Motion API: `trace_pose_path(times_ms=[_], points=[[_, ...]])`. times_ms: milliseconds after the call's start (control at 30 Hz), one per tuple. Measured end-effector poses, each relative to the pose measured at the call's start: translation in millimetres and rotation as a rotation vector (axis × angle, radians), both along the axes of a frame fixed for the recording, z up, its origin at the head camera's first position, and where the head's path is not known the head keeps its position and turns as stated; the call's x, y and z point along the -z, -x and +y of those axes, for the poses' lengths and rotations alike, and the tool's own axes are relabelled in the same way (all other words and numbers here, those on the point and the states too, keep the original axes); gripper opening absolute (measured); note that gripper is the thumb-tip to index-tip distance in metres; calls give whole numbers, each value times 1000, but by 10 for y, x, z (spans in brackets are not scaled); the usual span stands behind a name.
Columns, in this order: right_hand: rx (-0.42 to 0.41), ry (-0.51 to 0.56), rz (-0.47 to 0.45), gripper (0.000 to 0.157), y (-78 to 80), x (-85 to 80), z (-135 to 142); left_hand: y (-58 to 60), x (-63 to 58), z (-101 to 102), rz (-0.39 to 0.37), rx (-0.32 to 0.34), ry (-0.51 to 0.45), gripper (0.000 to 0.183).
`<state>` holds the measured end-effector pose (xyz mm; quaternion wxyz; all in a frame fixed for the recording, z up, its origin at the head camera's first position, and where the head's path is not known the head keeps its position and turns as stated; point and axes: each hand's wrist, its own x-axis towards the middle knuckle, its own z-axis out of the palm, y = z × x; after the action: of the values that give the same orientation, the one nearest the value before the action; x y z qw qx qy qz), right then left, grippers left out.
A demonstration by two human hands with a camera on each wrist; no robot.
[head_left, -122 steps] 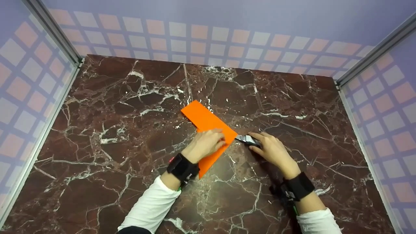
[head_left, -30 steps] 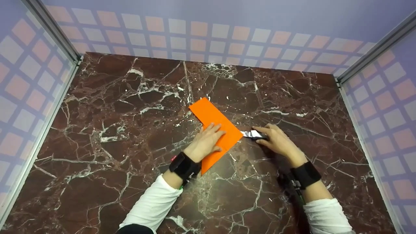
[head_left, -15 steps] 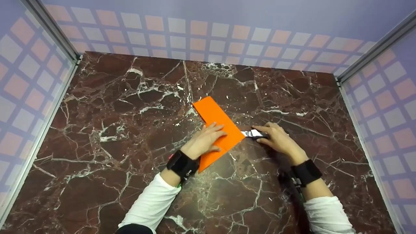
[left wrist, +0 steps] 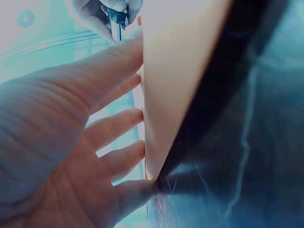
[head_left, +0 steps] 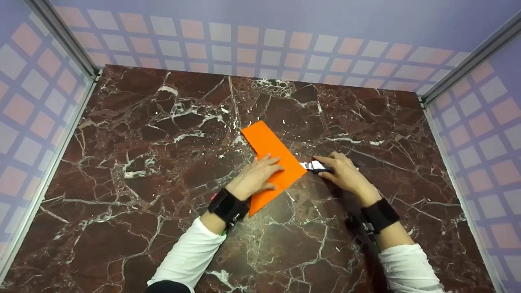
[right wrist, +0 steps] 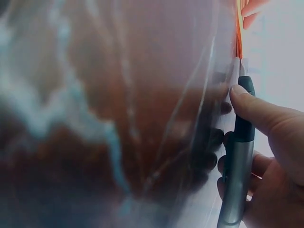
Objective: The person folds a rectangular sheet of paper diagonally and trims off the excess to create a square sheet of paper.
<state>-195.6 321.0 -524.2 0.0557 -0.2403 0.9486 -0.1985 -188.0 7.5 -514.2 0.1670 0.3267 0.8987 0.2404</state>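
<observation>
An orange sheet of folded paper [head_left: 268, 142] lies on the marble-patterned table in the head view, one corner pointing right. My left hand [head_left: 258, 175] rests flat on it with fingers spread; in the left wrist view the fingertips press on the paper [left wrist: 175, 57]. My right hand [head_left: 344, 173] grips a utility knife [head_left: 319, 166] with a dark and silver handle. Its blade meets the paper at the right corner. In the right wrist view, the thumb lies along the knife [right wrist: 243, 128] and the blade enters the paper's layered edge [right wrist: 239, 33].
Small white scraps [head_left: 281, 122] are scattered on the table [head_left: 163, 244] behind and around the paper. Tiled-pattern panels [head_left: 260, 40] enclose the table at the back and both sides.
Over these seconds the paper has turned slightly and shifted right under my left hand. My right hand moved right with the knife, then slightly back left in the last half second.
</observation>
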Motion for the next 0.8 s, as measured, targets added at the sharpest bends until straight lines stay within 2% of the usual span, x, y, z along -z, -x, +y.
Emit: trace_pose_path(times_ms=[133,333,467,633,800], points=[[-12,6,-10,54,-20,-19,48,3,-7,-2,2,0,7,65],[-11,9,-38,52,-45,-34,121,35,14,-43,-18,37,-36,66],[-7,3,-34,53,-49,-30,91,48,23,-61,-34,56,-49,65],[16,4,-19,54,-39,-7,15,29,19,-49,-16,70,-53,64],[49,-8,-19,54,5,0,-54,-5,17,0,-3,126,-40,66]])
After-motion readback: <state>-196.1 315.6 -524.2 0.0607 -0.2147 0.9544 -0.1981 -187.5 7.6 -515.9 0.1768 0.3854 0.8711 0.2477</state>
